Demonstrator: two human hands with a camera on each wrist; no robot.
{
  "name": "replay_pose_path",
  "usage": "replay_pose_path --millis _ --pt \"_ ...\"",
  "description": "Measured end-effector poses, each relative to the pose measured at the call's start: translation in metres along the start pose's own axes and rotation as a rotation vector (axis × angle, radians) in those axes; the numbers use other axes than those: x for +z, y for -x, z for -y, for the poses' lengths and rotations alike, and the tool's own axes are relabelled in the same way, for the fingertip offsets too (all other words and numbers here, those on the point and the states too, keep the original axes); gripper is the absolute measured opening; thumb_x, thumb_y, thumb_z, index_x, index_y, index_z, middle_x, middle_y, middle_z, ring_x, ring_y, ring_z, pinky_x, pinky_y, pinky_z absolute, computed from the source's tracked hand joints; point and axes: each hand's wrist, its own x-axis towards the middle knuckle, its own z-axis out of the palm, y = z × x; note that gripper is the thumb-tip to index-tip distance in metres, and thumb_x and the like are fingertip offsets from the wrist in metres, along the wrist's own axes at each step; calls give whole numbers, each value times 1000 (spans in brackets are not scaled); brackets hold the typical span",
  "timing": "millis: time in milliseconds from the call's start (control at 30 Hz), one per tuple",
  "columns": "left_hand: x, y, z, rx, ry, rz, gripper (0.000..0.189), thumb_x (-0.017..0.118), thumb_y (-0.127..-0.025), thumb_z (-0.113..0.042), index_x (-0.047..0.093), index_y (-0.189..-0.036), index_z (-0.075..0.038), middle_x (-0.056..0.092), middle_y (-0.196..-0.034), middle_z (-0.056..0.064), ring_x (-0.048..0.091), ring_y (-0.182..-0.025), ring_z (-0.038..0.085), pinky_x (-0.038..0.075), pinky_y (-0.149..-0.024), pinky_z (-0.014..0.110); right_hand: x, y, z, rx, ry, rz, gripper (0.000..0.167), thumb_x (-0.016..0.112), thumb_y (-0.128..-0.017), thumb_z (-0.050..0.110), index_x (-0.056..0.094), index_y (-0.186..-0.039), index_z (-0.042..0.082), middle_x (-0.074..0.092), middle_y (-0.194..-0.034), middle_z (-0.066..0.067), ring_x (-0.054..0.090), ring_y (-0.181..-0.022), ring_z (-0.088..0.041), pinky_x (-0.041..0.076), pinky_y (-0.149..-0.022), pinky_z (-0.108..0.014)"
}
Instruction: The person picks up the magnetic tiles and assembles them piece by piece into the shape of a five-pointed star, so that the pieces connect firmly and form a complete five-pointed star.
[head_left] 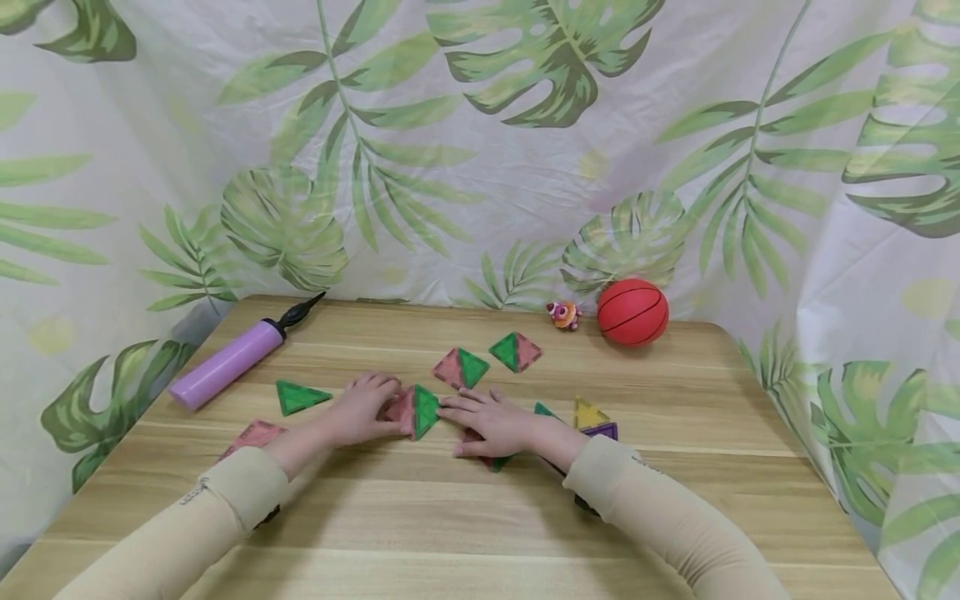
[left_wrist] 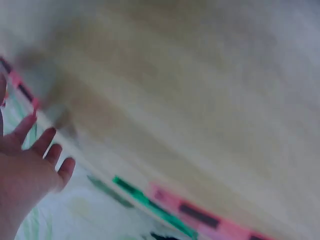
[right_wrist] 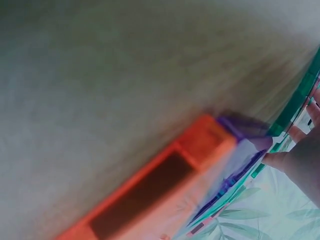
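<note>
My left hand [head_left: 365, 411] pinches a pink triangular magnetic tile [head_left: 405, 412], thumb on its near side and fingers on its far side. That tile lies flat, its edge against a green triangular tile [head_left: 426, 412]. With straight fingers, my right hand [head_left: 495, 423] reaches the green tile's right corner. Another pink and green tile pair [head_left: 501, 462] is mostly hidden beneath the right palm. Two more pink and green pairs sit farther back, one diamond [head_left: 472, 368] near the middle and one diamond [head_left: 506, 352] to its right.
A loose green triangle [head_left: 300, 397] and pink tiles [head_left: 257, 434] lie on the left. Yellow [head_left: 590, 412] and purple [head_left: 602, 431] tiles lie by the right forearm; an orange tile [right_wrist: 145, 185] shows in the right wrist view. A purple hand pump [head_left: 228, 364], toy figure [head_left: 564, 315] and red ball [head_left: 632, 312] stand behind.
</note>
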Motion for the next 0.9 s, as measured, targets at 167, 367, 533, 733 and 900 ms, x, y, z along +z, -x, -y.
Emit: replay_pose_path --millis 167,367,533,733,900 --pt "-24 11 20 2 35 46 69 76 -77 -41 53 -131 -5 49 -135 21 38 -125 45 26 -96 69 -1 2 0 -11 -5 -2 67 48 -95 49 23 -151 23 20 -157 1 11 -145 -29 18 -107 -64" --pt "-53 28 57 -26 37 43 68 77 -77 -31 51 -134 -7 50 -134 22 37 -124 49 24 -93 73 1 5 -1 -47 13 -15 65 48 -96 48 26 -150 20 24 -156 -3 19 -142 -30 20 -107 -62" --pt "-68 43 86 -22 45 84 65 80 -74 -23 53 -132 -8 53 -131 19 41 -123 44 29 -93 67 0 8 0 -57 15 -13 66 48 -96 48 25 -151 20 24 -155 -3 20 -142 -29 20 -108 -61" --pt "-70 53 112 4 35 109 58 81 -71 -10 61 -125 -7 59 -123 15 51 -115 37 41 -90 54 -1 10 1 -56 23 -7 65 48 -96 48 26 -150 21 24 -155 -1 21 -142 -26 22 -108 -59" --pt "-67 55 124 -24 51 110 54 77 -69 1 64 -121 -9 60 -122 14 54 -111 32 45 -85 46 1 10 0 -54 35 -7 65 47 -96 49 25 -151 21 24 -155 -1 21 -142 -26 23 -109 -58"
